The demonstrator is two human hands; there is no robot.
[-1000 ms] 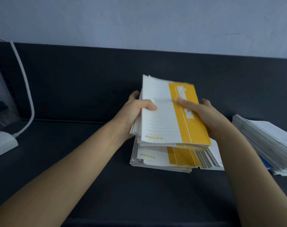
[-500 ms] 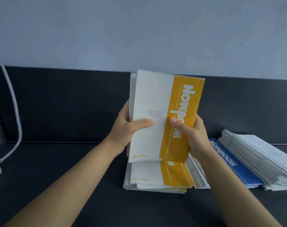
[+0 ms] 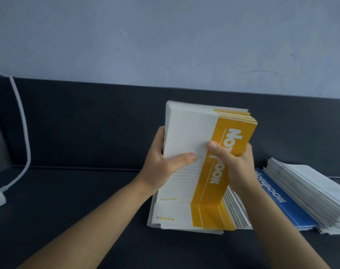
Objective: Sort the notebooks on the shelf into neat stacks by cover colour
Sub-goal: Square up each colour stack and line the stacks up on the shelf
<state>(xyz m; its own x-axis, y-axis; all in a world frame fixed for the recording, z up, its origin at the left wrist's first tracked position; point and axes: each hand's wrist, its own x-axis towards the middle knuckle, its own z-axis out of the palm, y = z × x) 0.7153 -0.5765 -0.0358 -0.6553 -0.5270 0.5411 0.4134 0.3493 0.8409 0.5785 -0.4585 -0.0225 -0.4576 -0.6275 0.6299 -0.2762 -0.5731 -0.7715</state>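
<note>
Open shelf [image 3: 78,200] left of the yellow stack [image 3: 175,216] (cable [image 3: 22,121] far left); blue stack [image 3: 287,206] blocks the right

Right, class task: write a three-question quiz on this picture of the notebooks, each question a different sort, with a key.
1. True or false: only one hand holds the bundle of yellow notebooks.
2. Which cover colour shows on the notebook lying right of the yellow pile? A red, B blue, C green.
3. Fill in: the white cable runs down the ____ side of the picture.
Key: 1 false, the left hand and right hand both grip it; 2 B; 3 left.
</note>
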